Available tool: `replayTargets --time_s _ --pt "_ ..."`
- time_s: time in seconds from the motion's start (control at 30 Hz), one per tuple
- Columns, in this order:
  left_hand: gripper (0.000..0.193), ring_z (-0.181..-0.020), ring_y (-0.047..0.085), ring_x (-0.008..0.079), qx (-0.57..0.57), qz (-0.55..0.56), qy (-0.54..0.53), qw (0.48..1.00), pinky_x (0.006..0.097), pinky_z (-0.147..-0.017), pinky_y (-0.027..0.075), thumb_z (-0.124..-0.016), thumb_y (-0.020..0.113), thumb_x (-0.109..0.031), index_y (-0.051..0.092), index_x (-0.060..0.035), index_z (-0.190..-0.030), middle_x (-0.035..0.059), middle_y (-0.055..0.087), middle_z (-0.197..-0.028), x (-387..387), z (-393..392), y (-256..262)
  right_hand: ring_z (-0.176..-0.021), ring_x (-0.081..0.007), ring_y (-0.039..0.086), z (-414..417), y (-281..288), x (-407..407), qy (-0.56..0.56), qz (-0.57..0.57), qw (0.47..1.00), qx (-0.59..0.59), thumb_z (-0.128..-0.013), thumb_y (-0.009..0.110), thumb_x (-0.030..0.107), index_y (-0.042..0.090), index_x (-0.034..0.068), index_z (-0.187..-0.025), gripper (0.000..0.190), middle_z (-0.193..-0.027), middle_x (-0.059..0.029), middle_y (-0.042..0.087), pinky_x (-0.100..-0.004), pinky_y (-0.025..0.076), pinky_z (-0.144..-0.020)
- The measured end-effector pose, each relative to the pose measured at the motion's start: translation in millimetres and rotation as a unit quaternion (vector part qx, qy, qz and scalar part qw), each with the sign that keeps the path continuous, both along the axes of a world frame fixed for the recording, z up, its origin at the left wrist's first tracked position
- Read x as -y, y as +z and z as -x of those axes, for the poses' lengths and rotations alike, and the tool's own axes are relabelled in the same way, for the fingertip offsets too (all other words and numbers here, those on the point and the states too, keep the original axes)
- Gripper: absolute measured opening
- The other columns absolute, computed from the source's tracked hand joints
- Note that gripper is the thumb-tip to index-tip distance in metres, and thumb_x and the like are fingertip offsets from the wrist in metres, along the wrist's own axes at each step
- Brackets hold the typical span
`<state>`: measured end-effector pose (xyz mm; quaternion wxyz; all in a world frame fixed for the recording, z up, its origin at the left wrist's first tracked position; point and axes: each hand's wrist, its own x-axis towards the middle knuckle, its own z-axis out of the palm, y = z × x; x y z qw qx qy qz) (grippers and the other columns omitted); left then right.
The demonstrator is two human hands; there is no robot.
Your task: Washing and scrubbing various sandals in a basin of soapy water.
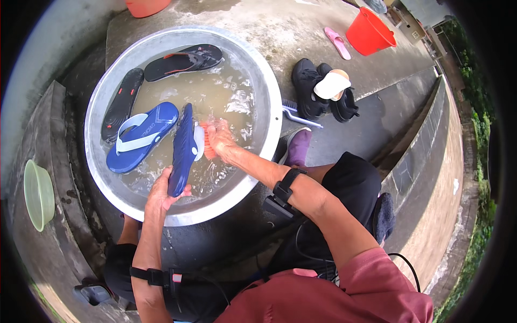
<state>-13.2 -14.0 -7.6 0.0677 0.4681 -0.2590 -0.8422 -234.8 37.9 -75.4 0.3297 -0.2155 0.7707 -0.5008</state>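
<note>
My left hand (163, 191) grips the near end of a blue flip-flop (183, 153), which is turned on its edge over murky water. Against its white strap my right hand (220, 137) presses an orange-bristled scrubbing brush (207, 141); the fingers hide most of the brush's back. A second blue flip-flop (141, 137) with a white strap floats to the left, sole down. Two black sandals, one with an orange-edged strap (183, 62) and one lying sole up (123, 103), are near the far and left walls of the large metal basin (268, 80).
Right of the basin lie black shoes (309, 87), white insoles (333, 84) and a white-handled brush (303, 119). Farther off are a pink slipper (338, 43) and a red bucket (369, 33). A pale green plastic basin (39, 196) leans at the left by a concrete ledge (50, 117).
</note>
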Motion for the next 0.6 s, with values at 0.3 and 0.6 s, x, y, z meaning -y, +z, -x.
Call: replayTargets --time_s 0.3,0.6 --pt "0.053 -0.068 0.062 0.0306 -0.048 -0.05 -0.037 0.997 0.0434 -0.06 0.055 -0.091 0.043 -0.044 0.052 0.0056 -0.107 0.0154 0.058 -0.072 -1 -45 1 -0.076 -0.0221 0.064 5 51 34 -0.027 -0.076 0.98 0.18 -0.094 0.042 0.041 0.047 0.007 -0.114 0.039 -0.095 -0.0112 0.063 -0.0371 0.051 -0.068" --pt "0.091 -0.099 0.057 0.0291 0.04 0.246 -0.071 0.966 0.0367 -0.074 0.052 -0.078 0.056 -0.06 0.021 -0.0011 -0.139 0.0213 0.054 -0.109 -8 -16 24 -0.067 -0.0154 0.059 -3 58 10 0.011 -0.019 0.97 0.243 -0.094 0.04 0.035 0.04 0.012 -0.122 0.036 -0.089 -0.0075 0.06 -0.0325 0.049 -0.047"
